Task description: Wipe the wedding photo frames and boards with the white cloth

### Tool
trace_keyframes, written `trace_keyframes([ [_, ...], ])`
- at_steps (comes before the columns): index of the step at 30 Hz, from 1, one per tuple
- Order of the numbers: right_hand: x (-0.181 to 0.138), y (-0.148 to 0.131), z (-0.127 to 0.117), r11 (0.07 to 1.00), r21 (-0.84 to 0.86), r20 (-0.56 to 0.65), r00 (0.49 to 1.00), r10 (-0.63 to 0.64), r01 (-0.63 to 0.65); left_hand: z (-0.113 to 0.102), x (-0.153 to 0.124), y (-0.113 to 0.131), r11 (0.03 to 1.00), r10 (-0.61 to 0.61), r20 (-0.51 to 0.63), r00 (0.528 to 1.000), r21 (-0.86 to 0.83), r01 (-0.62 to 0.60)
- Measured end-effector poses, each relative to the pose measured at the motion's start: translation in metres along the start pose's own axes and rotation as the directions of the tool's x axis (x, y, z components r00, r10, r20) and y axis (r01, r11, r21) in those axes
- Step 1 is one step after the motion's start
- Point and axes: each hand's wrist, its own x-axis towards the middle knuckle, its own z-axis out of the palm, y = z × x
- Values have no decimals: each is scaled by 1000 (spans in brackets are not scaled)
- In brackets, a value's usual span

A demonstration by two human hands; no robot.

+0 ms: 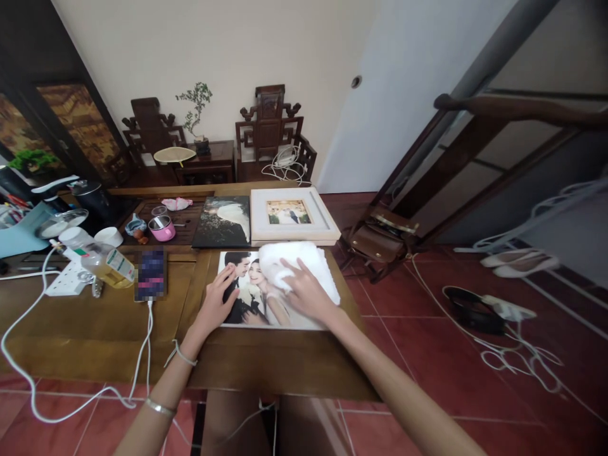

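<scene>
A large wedding photo print of a couple lies flat at the table's front right part. My left hand rests on its left edge with the fingers stretched out, holding nothing. On the right half of the print, my right hand presses a folded white cloth, some of it bunched under the fingers. The cloth covers the print's upper right part. Just behind lie a dark photo panel with a white shape on it and a white-framed photo.
Left on the wooden table are a charging phone, a bottle of yellowish liquid, a white power strip and a pink cup. White cables hang over the front edge. A wooden chair with a brown bag stands right.
</scene>
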Motion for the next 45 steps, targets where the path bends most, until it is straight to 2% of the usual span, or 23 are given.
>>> trace_keyframes([
  [6, -75, -53, -6, 982, 73, 78, 981, -179, 173, 1, -1, 2, 999, -40, -10, 999, 19, 40],
  [8, -90, -60, -8, 975, 89, 109, 971, -214, 205, 1, -1, 3, 999, -38, 4, 999, 11, 38],
  [10, -92, -55, -10, 971, 97, 129, 965, -228, 217, 0, -1, 2, 999, -36, 25, 999, 8, 36],
  [13, -72, -30, -11, 982, 83, 88, 980, -176, 169, -2, 0, 1, 1000, -29, 45, 999, 9, 28],
  [17, -20, 7, -7, 998, 41, 22, 999, -45, 44, -2, 0, 0, 1000, -13, 37, 999, 4, 13],
  [21, 17, 16, 0, 999, -5, -5, 999, 35, -35, -2, 0, 0, 1000, -12, 21, 1000, -11, 13],
  [24, 11, -3, 4, 1000, -3, 22, 1000, -13, 13, -1, 0, 0, 1000, -19, 2, 1000, -20, 19],
  [30, -58, -63, -1, 976, 99, 150, 966, -208, 195, 0, -1, 1, 999, -38, 15, 999, -10, 38],
  [33, -74, -65, -7, 960, 150, 187, 947, -262, 236, 0, -1, 1, 1000, -24, 21, 999, -8, 24],
  [36, -62, -38, -10, 974, 124, 117, 972, -204, 190, -2, -1, 2, 1000, -15, 30, 999, -12, 15],
  [40, -17, 3, -7, 997, 44, 25, 997, -66, 65, -2, -1, 1, 1000, -14, 33, 999, -14, 15],
  [42, 8, 13, -4, 1000, 11, 10, 1000, -23, 22, -1, -1, 0, 1000, -12, 30, 999, -15, 12],
  [45, 33, 9, 0, 999, -29, 10, 1000, 24, -24, 0, -1, -2, 1000, -4, 25, 1000, -18, 5],
])
